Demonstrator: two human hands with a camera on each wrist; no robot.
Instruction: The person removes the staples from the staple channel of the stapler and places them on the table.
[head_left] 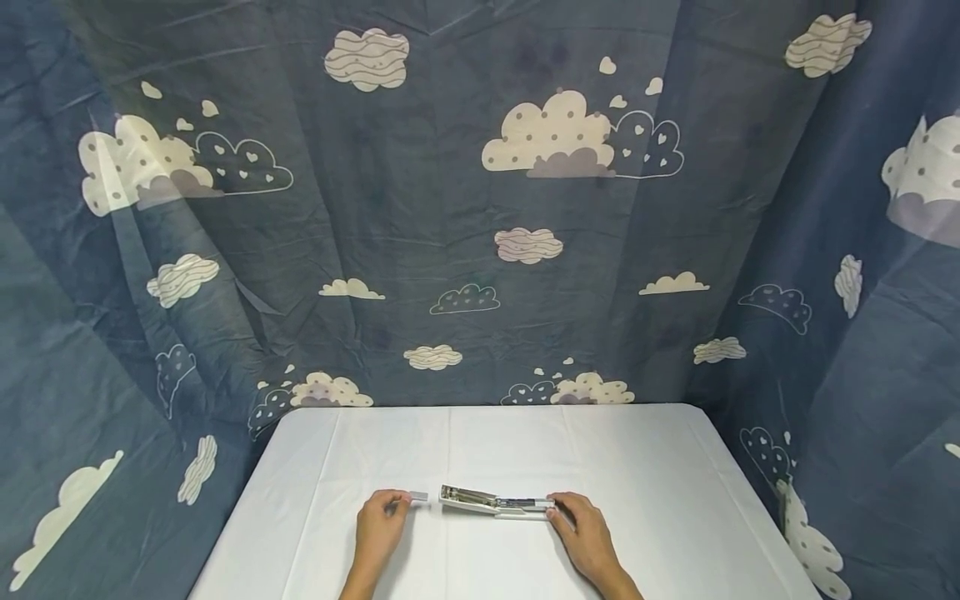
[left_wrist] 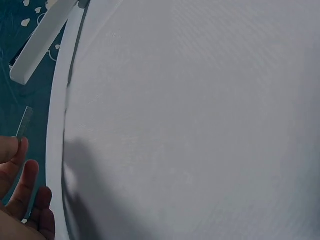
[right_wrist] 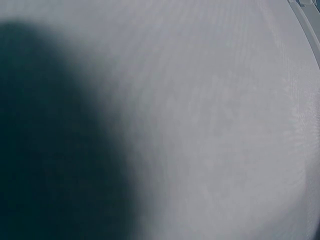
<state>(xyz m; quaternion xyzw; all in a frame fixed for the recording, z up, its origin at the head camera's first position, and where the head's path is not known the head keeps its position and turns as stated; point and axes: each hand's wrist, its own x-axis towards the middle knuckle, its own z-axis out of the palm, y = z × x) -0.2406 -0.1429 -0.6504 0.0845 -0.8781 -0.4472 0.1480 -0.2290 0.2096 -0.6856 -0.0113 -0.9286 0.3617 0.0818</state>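
Observation:
An opened white stapler point(head_left: 495, 502) lies flat on the white table point(head_left: 645, 467), its metal channel facing up. My right hand point(head_left: 579, 523) holds the stapler's right end with curled fingers. My left hand point(head_left: 384, 521) pinches a short strip of staples point(head_left: 417, 497) just left of the stapler's left tip, with a small gap between them. In the left wrist view the strip of staples point(left_wrist: 24, 122) sticks up from my fingertips point(left_wrist: 15, 155), and the stapler's white arm point(left_wrist: 42, 42) shows at the top left. The right wrist view shows only blurred table cloth point(right_wrist: 210, 120) and a shadow.
A dark blue curtain with cloud prints point(head_left: 480, 208) surrounds the table on the back and both sides. The table's far edge point(head_left: 495, 407) runs just under the curtain. White cloth spreads on all sides of the stapler.

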